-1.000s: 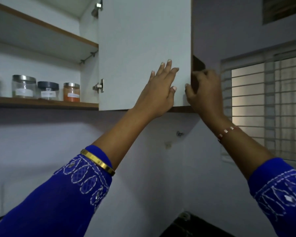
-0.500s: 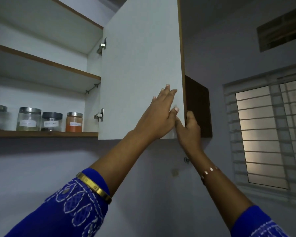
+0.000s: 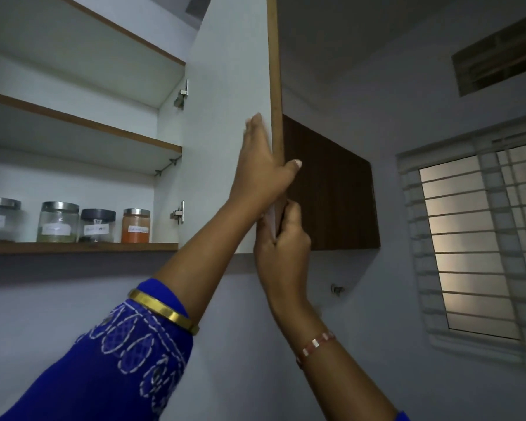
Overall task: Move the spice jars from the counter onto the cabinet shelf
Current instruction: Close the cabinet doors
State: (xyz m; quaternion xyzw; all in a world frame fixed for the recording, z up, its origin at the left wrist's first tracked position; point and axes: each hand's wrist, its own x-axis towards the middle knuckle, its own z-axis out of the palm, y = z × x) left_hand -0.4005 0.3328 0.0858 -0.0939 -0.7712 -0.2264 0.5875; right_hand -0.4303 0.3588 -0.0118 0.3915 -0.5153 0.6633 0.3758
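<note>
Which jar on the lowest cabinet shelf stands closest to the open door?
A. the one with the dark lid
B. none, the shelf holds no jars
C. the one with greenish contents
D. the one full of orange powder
D: the jar of orange powder is the rightmost in the row, next to the door's lower hinge, with the dark-lidded jar on its left.

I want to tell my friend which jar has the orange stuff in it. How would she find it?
Look inside the open cabinet at the lowest shelf, where four jars stand in a row. The orange spice jar is last on the right, nearest the door hinge. It is the only one filled with bright orange powder; its neighbour, the dark-lidded jar, looks nearly empty.
</note>
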